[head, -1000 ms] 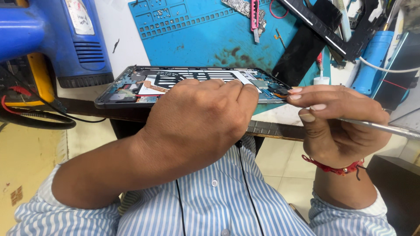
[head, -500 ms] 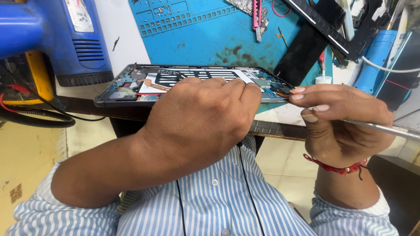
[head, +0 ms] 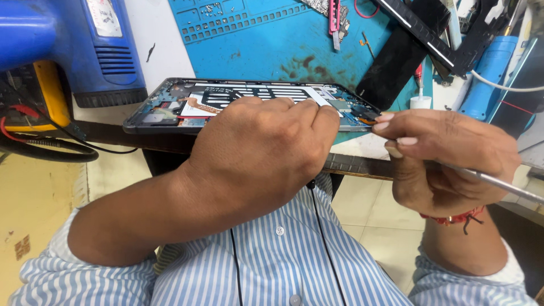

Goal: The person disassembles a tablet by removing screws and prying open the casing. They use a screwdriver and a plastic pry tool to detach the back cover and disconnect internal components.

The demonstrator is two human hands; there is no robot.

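At the near edge of the worktop (head: 362,148), one opened tablet-like device (head: 170,110) is lying flat with its back cover off, showing its inner boards and cables, and it is jutting slightly over the edge toward the person. Two hands are working at it. The left hand (head: 266,150) is curling loosely over the device's near edge, fingers bent and resting on it, holding it steady. The right hand (head: 442,156) is sitting just beside the device's right corner, closing around one thin metal tool (head: 498,182) whose shaft is running out to the right; its working tip is hidden behind the fingertips, close to the device's corner. One red thread bracelet (head: 453,218) is circling the right wrist. Behind the device, one blue repair mat (head: 283,45) is covering the worktop, stained with dark marks. One blue machine (head: 85,45) is standing at the far left, with one yellow meter (head: 48,93) and its black and red leads beside it. One pink-handled tool (head: 335,14) is lying at the top of the mat, and one black strip-shaped part (head: 396,56) is leaning across the right side. Compared with a moment earlier, both hands are keeping nearly the same grip and place, and the device is lying where it was; only the view is shifting slightly.
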